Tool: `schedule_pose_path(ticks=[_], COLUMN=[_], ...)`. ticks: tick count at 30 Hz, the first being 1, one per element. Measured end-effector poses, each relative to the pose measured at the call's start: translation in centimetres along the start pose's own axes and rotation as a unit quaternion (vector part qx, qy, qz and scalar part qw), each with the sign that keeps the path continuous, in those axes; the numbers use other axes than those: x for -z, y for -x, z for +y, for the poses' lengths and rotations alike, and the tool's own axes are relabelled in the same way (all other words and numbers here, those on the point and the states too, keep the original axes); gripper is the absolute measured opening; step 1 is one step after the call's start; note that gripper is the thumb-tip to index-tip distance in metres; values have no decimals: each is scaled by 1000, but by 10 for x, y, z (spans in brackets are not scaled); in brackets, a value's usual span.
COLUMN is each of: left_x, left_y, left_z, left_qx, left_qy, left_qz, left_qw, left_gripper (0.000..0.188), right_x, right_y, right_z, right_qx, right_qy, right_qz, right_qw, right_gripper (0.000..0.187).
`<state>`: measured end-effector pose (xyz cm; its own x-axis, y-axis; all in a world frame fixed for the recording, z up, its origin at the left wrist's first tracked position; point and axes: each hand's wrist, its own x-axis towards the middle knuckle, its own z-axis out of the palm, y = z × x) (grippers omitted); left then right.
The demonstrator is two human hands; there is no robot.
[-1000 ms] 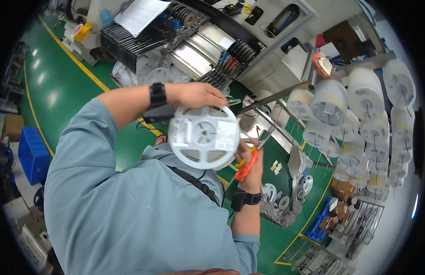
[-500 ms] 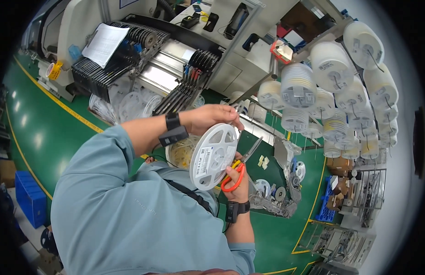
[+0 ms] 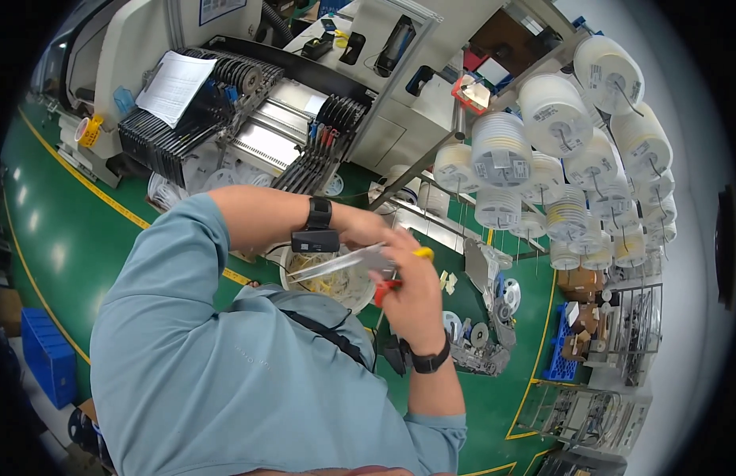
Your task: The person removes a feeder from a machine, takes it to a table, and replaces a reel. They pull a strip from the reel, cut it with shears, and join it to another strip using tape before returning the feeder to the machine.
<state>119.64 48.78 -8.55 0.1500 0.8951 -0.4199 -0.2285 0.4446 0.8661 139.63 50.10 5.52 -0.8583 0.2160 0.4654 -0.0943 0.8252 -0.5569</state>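
My right hand [image 3: 412, 289] grips scissors with red and yellow handles [image 3: 388, 290]. Their blades [image 3: 328, 267] point left and look blurred. My left hand [image 3: 364, 228] lies just beyond the blades, close to the right hand's fingers. Its fingers are mostly hidden and smeared, so what it holds does not show. Below the blades stands a round white bin [image 3: 356, 297] with tangled pale and yellow strips in it. The white reel seen earlier cannot be made out.
A machine with a row of black feeders [image 3: 158, 143] and papers [image 3: 175, 89] on top stands at the far left. White reels [image 3: 554, 115] hang on rods at the right. A grey feeder unit [image 3: 483, 353] is beyond my right hand; a blue crate [image 3: 47, 357] lies at left.
The scissors have swung from pointing up and right to pointing left over the bin. My right hand has risen toward the left hand. The white reel has gone from clear view.
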Motion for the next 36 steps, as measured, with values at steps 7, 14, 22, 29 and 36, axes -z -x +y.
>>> schedule_pose_path(ticks=[7,14,22,29,36], left_x=[42,26,-44,-62,-57], left_y=[6,56,58,94,118], left_z=[-64,51,63,65,49], left_qx=[64,114,-167,-204,-141], left_qy=[-70,-214,-25,-207,-249], left_qz=[-175,-112,-44,-5,-13], left_qw=[980,964,985,957,958], left_gripper=[25,27,24,31,30], right_x=[-50,-66,-36,18,-5], right_y=[-12,-19,3,61,43], right_z=[-14,-47,-39,48,57], right_qx=[104,68,16,-321,-290], right_qy=[-82,-268,-418,-512,-504], right_qz=[-181,-176,-197,201,264], right_qw=[974,945,887,771,770], right_gripper=[39,41,29,30,31])
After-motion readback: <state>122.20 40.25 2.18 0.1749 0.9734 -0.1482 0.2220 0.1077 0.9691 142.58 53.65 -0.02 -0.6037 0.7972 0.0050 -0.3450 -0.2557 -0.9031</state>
